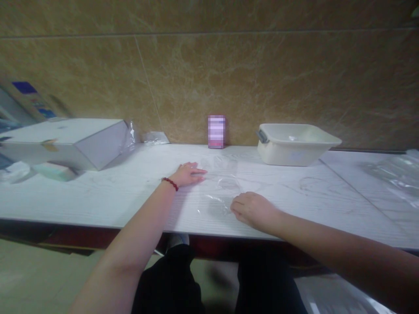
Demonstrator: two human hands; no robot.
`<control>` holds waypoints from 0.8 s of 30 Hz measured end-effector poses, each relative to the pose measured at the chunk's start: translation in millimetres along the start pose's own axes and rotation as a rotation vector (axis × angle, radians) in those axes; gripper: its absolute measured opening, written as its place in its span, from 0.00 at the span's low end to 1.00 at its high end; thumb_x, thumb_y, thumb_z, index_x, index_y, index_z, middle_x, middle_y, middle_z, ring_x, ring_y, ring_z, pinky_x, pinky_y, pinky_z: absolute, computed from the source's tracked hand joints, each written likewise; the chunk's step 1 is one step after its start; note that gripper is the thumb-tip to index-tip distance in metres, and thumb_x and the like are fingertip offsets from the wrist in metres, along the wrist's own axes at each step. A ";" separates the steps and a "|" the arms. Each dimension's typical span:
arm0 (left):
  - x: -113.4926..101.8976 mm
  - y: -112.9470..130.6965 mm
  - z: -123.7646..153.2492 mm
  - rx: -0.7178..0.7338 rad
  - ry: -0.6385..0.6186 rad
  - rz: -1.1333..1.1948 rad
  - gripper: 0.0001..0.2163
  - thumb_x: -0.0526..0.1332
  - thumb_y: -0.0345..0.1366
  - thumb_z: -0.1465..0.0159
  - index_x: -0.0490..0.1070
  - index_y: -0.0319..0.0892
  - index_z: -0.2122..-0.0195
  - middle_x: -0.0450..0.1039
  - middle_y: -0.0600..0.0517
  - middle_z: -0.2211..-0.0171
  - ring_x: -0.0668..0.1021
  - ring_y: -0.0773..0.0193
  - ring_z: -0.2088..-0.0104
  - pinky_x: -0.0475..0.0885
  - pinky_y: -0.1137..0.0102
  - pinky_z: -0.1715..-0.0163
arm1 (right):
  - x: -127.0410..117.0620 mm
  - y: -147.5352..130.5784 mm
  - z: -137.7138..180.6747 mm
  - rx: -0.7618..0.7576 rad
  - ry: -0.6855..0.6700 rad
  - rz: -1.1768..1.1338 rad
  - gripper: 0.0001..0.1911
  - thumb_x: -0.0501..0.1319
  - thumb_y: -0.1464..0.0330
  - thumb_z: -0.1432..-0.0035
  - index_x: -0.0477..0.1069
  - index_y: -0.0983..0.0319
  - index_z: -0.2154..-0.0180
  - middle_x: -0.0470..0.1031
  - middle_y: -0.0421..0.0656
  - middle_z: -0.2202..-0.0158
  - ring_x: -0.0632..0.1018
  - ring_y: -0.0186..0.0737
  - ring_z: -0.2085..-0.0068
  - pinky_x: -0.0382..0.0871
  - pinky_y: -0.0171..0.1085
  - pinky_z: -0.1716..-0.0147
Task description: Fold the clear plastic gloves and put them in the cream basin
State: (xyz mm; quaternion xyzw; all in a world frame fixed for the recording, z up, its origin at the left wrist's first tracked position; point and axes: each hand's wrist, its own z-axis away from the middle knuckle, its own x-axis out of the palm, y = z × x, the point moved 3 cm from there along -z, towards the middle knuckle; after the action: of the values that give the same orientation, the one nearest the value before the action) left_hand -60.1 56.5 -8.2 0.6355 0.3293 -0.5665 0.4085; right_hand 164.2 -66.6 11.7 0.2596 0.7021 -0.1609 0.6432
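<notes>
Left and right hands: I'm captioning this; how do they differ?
The left hand has outstretched fingers; the right hand is curled. A red bracelet circles the left wrist; the right wrist shows none. The right hand is nearer the front table edge than the left. Both are at the clear plastic.

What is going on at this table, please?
A person has both hands at a piece of clear plastic that lies on the white table. The left hand is open at its left side, fingers reaching toward it. The right hand is curled at its near right edge; whether it grips the plastic is unclear. Farther back stand a white box on the left and a cream tub on the right.
</notes>
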 end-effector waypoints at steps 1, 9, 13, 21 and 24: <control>-0.2 0.7 0.3 0.008 0.000 0.002 0.22 0.47 0.56 0.47 0.60 0.58 0.52 0.53 0.53 0.46 0.56 0.52 0.46 0.48 0.55 0.51 | -0.6 0.5 0.0 0.009 0.011 -0.013 0.10 0.48 0.70 0.46 0.67 0.64 0.69 0.70 0.44 0.69 0.70 0.37 0.66 0.60 0.36 0.65; -3.4 12.0 0.2 0.120 0.017 0.203 0.23 0.44 0.53 0.43 0.60 0.51 0.50 0.52 0.52 0.44 0.50 0.59 0.43 0.40 0.57 0.47 | -16.6 1.1 -1.9 0.080 0.065 -0.093 0.09 0.49 0.71 0.48 0.67 0.64 0.70 0.70 0.44 0.72 0.70 0.36 0.68 0.61 0.34 0.66; -7.7 22.4 3.7 0.164 0.029 0.421 0.26 0.41 0.53 0.42 0.58 0.44 0.48 0.56 0.52 0.46 0.56 0.63 0.45 0.41 0.64 0.46 | -20.5 2.4 -2.8 0.109 0.110 -0.100 0.09 0.48 0.72 0.48 0.67 0.64 0.70 0.71 0.43 0.72 0.71 0.36 0.69 0.62 0.34 0.67; -23.5 39.3 20.0 0.429 0.014 0.763 0.34 0.38 0.58 0.45 0.58 0.38 0.48 0.56 0.47 0.47 0.57 0.59 0.46 0.47 0.65 0.47 | -28.5 9.7 -8.1 0.159 0.139 -0.136 0.09 0.49 0.70 0.48 0.67 0.62 0.68 0.72 0.43 0.71 0.72 0.37 0.68 0.62 0.34 0.67; -29.7 50.2 25.6 0.563 -0.057 0.816 0.36 0.38 0.60 0.48 0.56 0.39 0.47 0.55 0.46 0.46 0.56 0.57 0.45 0.46 0.63 0.47 | -32.4 12.6 -9.6 0.177 0.133 -0.163 0.09 0.49 0.70 0.48 0.67 0.61 0.68 0.72 0.42 0.71 0.72 0.37 0.68 0.62 0.34 0.68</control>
State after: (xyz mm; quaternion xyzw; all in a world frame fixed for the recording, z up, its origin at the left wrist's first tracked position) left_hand -31.6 12.4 27.9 0.7824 -0.1232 -0.4446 0.4183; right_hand 164.7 -56.0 46.1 0.2676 0.7450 -0.2564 0.5546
